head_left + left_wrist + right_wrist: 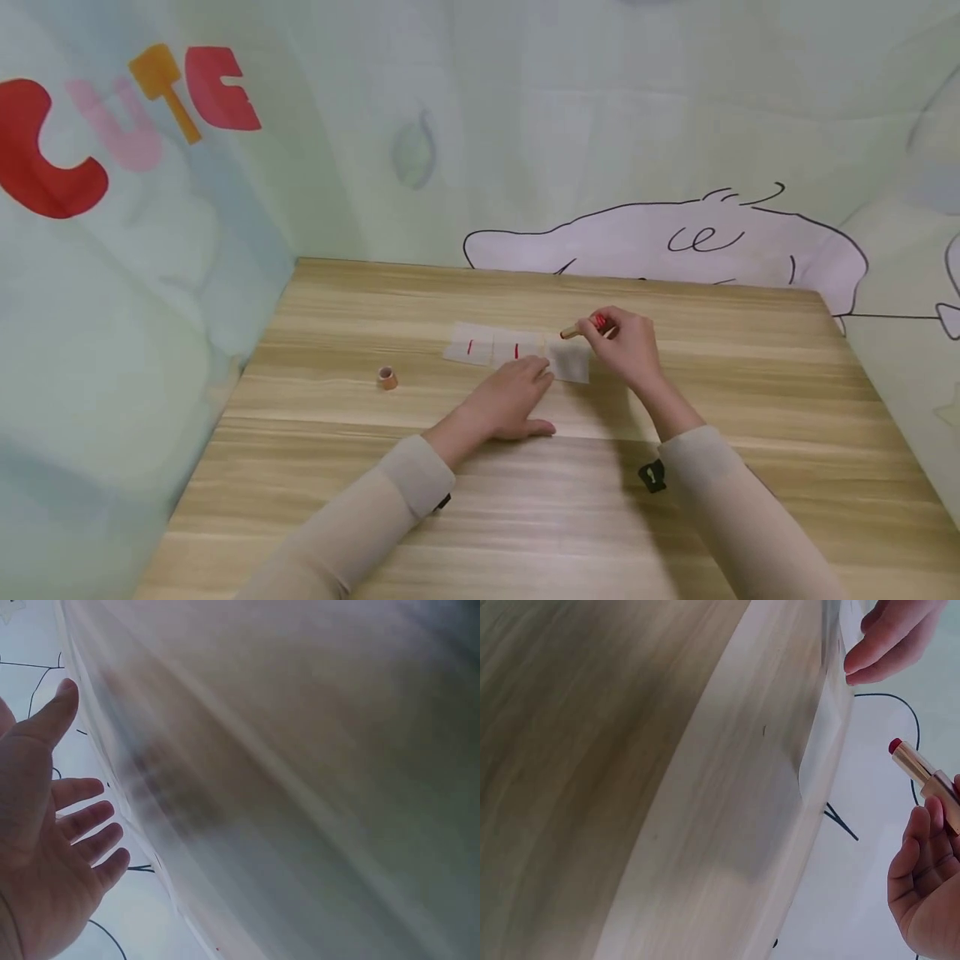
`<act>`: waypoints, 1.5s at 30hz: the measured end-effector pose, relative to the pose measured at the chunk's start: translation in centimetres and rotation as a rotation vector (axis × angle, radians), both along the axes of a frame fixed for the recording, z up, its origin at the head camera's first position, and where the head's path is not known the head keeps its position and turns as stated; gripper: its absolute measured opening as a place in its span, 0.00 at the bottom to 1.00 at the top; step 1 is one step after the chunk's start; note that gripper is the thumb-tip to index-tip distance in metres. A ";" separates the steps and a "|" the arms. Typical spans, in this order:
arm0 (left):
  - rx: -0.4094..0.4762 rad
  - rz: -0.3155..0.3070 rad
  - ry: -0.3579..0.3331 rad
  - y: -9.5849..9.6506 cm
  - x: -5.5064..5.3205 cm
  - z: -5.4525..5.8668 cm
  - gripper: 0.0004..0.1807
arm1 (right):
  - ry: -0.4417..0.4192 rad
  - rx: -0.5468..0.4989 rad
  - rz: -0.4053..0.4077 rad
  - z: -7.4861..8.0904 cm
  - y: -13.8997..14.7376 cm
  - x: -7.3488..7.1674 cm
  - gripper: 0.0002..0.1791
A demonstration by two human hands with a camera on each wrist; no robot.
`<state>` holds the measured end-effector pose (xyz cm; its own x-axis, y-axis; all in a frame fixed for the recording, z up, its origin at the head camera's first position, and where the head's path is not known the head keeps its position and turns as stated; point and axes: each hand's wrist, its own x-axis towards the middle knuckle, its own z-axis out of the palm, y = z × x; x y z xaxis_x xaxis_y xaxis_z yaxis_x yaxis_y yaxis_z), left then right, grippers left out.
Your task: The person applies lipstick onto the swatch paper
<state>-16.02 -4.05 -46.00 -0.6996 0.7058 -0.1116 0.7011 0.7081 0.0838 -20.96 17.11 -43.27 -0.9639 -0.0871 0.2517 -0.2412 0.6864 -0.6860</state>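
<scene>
Sleeves (750,525), lipstick (930,781) in right hand (628,345)

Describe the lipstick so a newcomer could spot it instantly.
On the wooden table, find the row of white sheets. At its right end, the right hand holds a slim gold lipstick. Its bare red tip distinguishes it from the hollow cap farther left.

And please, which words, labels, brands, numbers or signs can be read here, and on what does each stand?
"CUTE": large coloured letters on the left wall.
Two red strokes on the papers: no clear word or number.
Pale mark on the black piece by the right sleeve: too small to read.
Lipstick: no readable lettering.
</scene>
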 end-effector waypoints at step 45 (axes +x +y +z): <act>-0.079 -0.008 -0.052 1.6 -0.4 -0.2 0.47 | -0.065 0.213 0.100 -1.9 0.2 -1.1 0.12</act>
